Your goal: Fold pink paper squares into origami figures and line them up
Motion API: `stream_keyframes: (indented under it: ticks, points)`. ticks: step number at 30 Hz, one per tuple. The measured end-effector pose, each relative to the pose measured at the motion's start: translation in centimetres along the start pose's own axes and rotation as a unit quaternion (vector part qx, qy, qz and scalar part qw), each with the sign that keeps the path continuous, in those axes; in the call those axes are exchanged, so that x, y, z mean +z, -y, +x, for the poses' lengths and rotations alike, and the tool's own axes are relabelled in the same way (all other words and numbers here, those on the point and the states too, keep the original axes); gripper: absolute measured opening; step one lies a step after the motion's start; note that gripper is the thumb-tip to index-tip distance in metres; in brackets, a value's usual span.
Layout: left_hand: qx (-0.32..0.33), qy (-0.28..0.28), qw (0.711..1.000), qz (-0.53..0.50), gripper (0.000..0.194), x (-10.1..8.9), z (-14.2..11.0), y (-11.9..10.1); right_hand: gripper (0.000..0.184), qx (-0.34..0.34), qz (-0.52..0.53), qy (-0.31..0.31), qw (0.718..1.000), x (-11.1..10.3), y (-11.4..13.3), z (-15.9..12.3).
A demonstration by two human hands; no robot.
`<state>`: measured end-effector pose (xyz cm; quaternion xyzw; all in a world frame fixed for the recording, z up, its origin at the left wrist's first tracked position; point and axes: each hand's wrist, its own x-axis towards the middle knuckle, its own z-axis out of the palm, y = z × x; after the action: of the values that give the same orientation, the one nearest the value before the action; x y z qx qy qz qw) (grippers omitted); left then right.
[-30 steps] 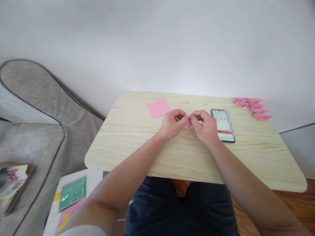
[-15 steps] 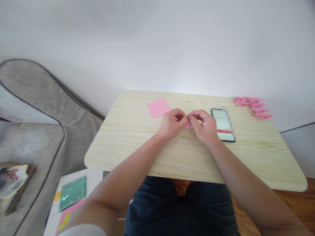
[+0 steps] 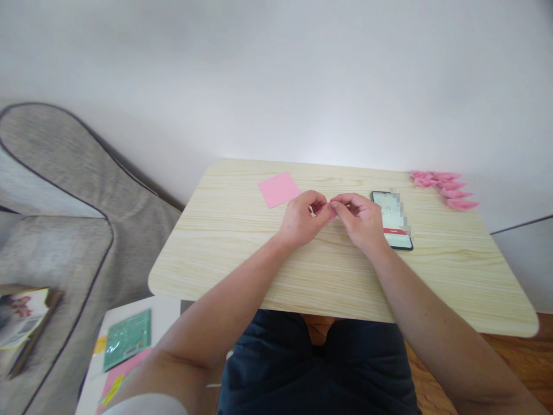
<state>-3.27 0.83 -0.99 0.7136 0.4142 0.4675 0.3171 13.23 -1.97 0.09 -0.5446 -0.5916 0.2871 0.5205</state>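
Over the middle of the table, my left hand [image 3: 303, 217] and my right hand [image 3: 359, 220] meet at the fingertips. Both pinch a small piece of pink paper [image 3: 332, 212], mostly covered by the fingers, so its folds cannot be made out. Just beyond my left hand lies a flat pink paper square [image 3: 279, 189]. A phone [image 3: 395, 222] with a lit screen rests beside my right hand, which overlaps its left edge. At the back right corner sit several folded pink paper pieces [image 3: 451, 185], close together.
The pale wooden table [image 3: 458, 288] stands against a white wall. On a low white surface at the lower left are a green packet [image 3: 128, 340] and pink paper [image 3: 121, 374]. A grey sofa [image 3: 56, 167] stands left, with magazines [image 3: 26, 320] on it.
My fingers have shifted slightly on the small pink paper, and less of it shows below them now. My right hand has moved a little to the right. The other things lie as before.
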Motion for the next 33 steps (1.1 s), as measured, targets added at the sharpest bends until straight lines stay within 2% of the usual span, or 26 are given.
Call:
stream_keyframes:
  ticks: [12, 24, 33]
  points:
    - [0.004, -0.010, 1.000, 0.024, 0.019, -0.06, -0.04, 0.14, 0.012, -0.012, 0.013, 0.022, 1.000, -0.03, -0.14, -0.04]
    - [0.043, 0.014, 0.999, -0.006, 0.010, -0.30, -0.17, -0.65, 0.016, 0.007, 0.039, 0.012, 0.999, -0.04, -0.32, 0.18]
    - [0.089, -0.006, 0.995, 0.031, 0.009, -0.42, -0.12, -0.54, 0.017, 0.005, 0.022, 0.012, 1.000, -0.03, -0.74, 0.15]
